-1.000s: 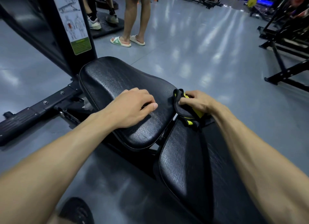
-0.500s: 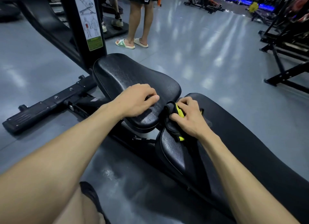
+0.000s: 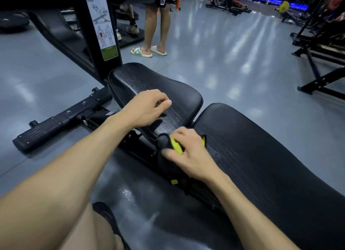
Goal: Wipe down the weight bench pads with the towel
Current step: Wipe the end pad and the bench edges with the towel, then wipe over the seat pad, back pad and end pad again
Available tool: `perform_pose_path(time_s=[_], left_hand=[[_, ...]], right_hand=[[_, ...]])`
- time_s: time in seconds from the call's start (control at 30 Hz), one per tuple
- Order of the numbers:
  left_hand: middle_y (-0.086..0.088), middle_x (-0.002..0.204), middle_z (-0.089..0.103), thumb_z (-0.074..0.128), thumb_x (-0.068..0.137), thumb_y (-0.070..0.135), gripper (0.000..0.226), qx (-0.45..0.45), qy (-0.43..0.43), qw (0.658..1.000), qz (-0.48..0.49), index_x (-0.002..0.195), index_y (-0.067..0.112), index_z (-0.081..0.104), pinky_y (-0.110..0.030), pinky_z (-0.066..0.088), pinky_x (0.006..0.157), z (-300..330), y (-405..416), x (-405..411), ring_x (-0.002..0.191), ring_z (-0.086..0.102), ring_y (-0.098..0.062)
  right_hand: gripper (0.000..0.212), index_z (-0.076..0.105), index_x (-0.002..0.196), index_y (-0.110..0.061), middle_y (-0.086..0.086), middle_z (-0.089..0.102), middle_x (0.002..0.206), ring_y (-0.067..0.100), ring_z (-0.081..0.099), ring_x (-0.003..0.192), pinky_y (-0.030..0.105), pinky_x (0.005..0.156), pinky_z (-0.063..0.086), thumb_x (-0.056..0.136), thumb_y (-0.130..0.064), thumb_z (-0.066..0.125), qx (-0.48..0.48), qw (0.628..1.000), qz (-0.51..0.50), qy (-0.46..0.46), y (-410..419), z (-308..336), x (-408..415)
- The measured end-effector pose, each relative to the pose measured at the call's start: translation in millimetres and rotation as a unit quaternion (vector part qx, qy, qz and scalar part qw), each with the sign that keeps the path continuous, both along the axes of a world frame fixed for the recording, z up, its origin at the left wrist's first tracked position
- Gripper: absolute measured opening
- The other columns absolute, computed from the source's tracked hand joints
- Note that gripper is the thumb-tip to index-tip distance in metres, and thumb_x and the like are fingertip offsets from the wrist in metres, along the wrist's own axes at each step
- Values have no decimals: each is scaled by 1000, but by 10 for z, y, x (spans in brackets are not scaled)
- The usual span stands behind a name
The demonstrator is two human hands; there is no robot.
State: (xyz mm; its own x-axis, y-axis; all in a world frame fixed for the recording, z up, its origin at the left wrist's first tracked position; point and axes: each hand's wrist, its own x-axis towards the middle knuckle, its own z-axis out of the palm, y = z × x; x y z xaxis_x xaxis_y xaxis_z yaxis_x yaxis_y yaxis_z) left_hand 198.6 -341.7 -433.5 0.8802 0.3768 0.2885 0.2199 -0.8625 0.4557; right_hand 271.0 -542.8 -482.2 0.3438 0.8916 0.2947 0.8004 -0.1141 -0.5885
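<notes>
At the far left a black frame foot (image 3: 61, 119) lies on the grey floor (image 3: 224, 66). Behind it an upright post (image 3: 97, 25) carries an exercise chart and stands against the far end of the seat pad (image 3: 149, 85). Beyond the post a person in slides (image 3: 149, 51) stands on the floor. The left hand (image 3: 147, 108) rests on the seat pad's near edge, fingers curled under loosely and grasping nothing. Just right, at the gap between the pads, the right hand (image 3: 188, 152) grips the black-and-yellow towel (image 3: 168, 147), bunched against the near corner of the back pad (image 3: 261, 165). The towel hangs over that pad's left edge. Racks (image 3: 321, 50) stand well apart at the far right.
</notes>
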Motion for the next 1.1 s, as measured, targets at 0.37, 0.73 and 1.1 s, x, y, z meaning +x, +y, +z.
perform_pose_path(time_s=[0.37, 0.73, 1.1], left_hand=[[-12, 107, 74, 35, 98, 67, 66, -468, -9, 883, 26, 106, 15, 74, -47, 49, 98, 93, 197, -461, 100, 69, -29], [0, 110, 72, 78, 84, 27, 47, -292, 54, 955, 11, 127, 29, 60, -43, 55, 92, -60, 295, -532, 105, 68, -27], [0, 101, 74, 57, 75, -23, 44, -289, -77, 948, -106, 102, 9, 72, -21, 51, 87, 87, 272, -553, 96, 69, -9]], right_hand=[[49, 59, 133, -37, -3, 40, 153, 23, 29, 146, 46, 121, 24, 92, -62, 57, 59, 966, -206, 144, 723, 279, -284], [66, 55, 144, -34, -4, 42, 158, 16, 33, 146, 36, 120, 26, 86, -67, 60, -56, 988, -122, 76, 473, 298, 264], [63, 63, 132, -40, -9, 63, 136, 7, 53, 133, 19, 104, 45, 74, -50, 85, -140, 949, 3, 281, 298, 484, 607]])
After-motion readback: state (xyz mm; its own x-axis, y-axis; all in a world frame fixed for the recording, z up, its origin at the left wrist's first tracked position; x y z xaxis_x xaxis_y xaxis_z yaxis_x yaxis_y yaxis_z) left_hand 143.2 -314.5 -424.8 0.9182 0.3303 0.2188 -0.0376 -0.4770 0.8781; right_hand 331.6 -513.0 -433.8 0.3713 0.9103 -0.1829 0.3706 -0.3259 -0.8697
